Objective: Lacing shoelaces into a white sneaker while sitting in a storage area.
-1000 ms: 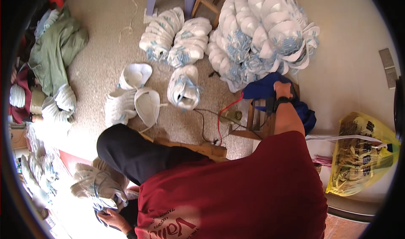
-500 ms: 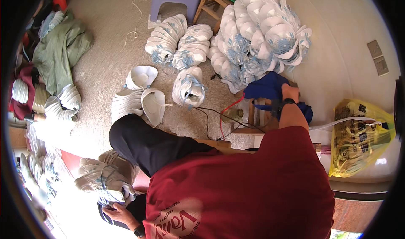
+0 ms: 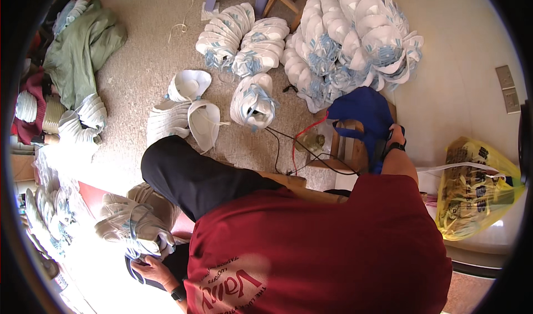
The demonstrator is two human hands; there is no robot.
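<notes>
My left hand [image 3: 152, 272] is at the lower left, its fingers closed around a light blue strap [image 3: 133, 274]. Just above it lies a bundle of white shoe uppers [image 3: 130, 223], wrapped with blue ties, by my black-clad leg. On the right, my right hand [image 3: 396, 137] is curled at the edge of a blue cloth bag [image 3: 363, 107] with loop handles, which lies over a small wooden stool [image 3: 345, 153]. Something dark shows beside those fingers; what they grip is too hidden to name.
Stacked white uppers [image 3: 355, 36] are heaped ahead, with smaller bundles [image 3: 252, 100] nearer. Black and red cords [image 3: 302, 133] cross by a glass jar [image 3: 311, 143]. A yellow plastic bag [image 3: 466, 195] sits at right, a green cloth [image 3: 83, 53] at far left.
My right hand has shifted from the middle of the blue bag to its right edge, and the bag lies more spread out. My left hand has barely moved.
</notes>
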